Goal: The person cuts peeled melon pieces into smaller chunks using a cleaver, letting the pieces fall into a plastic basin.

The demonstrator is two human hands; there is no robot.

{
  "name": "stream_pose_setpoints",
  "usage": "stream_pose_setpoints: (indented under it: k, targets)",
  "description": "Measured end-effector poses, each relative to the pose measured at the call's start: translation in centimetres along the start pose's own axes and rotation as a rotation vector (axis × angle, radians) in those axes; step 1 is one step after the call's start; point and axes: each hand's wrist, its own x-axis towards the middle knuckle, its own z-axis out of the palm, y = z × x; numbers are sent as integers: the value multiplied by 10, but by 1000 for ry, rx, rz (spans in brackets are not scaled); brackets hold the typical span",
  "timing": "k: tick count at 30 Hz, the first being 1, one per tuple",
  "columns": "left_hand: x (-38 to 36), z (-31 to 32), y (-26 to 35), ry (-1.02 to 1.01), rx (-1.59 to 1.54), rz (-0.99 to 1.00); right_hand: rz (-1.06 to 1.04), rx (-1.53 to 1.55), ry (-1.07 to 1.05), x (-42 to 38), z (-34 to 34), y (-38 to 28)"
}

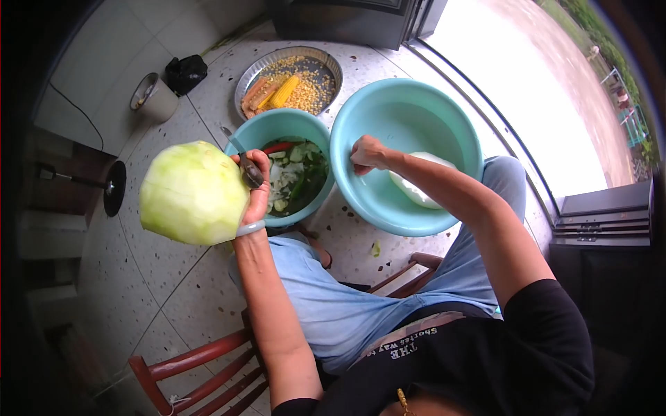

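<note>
The left hand grips a metal spoon, a peeled green melon against its palm. Just right, scraps fill a small turquoise basin; beyond, a corn tray. The right hand clenches above a larger basin, any contents hidden. The black shirt reads "THE".

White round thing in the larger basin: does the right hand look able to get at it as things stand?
Probably yes: the right hand is over the larger basin, near the white round thing, with nothing visible between them, though whether it holds anything is unclear.
</note>
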Motion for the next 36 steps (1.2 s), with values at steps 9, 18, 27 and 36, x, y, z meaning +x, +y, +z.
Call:
stream_pose_setpoints:
  k: [9,18,27,36]
  targets:
    - [-1,5,-6,-8,12,-4,-313,609,-169,-51,-9,-53]
    - [2,-4,-13,-23,99,-26,-585,443,-157,-54,-32,-105]
    - [1,-10,-86,-367,518,-275,-286,546,66,-112,-126,15]
    - [25,-15,-192,-199,906,-590,-162,1136,-451,-144,-73,27]
